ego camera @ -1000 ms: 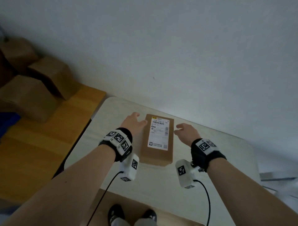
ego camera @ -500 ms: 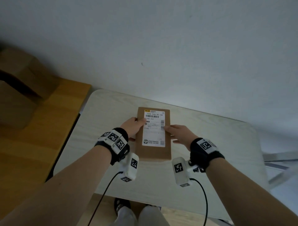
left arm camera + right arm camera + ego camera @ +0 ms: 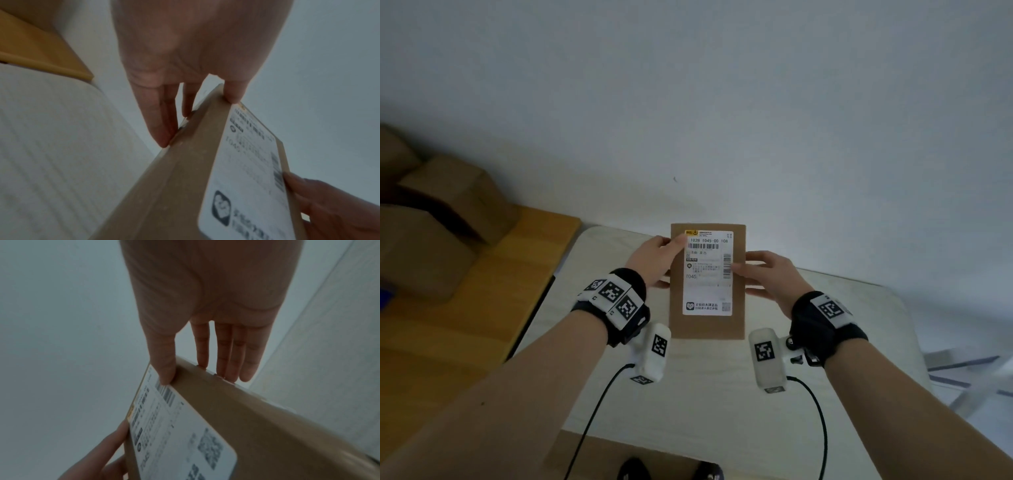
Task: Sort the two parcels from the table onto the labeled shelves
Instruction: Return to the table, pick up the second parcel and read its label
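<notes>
While both hands pinch its long sides, the parcel [image 3: 707,308] (label up) points lengthwise toward the wall.

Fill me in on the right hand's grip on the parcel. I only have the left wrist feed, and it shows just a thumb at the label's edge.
Observer: The right wrist view shows the right hand pinching the parcel, with the thumb on the label side and four fingers flat against the back face.
Operator: Read me the top line of print.
Observer: In the head view the label reads 102B 1045-00 108 above the barcode.
Operator: Report what's off to my left.
Observer: Cardboard boxes sit on a wooden surface left of the table.
</notes>
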The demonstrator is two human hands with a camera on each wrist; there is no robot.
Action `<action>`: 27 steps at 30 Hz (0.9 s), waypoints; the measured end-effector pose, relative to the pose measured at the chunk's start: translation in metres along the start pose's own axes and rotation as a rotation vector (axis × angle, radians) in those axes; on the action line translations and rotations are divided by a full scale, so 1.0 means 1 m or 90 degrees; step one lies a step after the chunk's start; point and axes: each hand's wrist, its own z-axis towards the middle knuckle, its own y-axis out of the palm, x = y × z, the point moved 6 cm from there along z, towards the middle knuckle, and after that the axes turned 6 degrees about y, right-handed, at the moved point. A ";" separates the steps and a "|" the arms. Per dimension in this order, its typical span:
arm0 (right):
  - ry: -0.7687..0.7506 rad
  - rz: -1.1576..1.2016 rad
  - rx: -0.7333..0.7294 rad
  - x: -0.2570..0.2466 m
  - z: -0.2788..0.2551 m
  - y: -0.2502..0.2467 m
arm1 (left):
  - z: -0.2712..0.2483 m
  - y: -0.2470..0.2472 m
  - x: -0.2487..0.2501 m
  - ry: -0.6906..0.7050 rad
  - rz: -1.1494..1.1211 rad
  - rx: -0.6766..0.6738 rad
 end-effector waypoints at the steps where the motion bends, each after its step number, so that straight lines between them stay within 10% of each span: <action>1: -0.014 0.013 0.000 -0.006 -0.005 -0.004 | -0.003 -0.002 0.007 0.018 0.003 0.008; 27: -0.401 0.216 -0.028 -0.132 -0.135 -0.070 | -0.109 -0.016 0.164 0.468 -0.189 0.210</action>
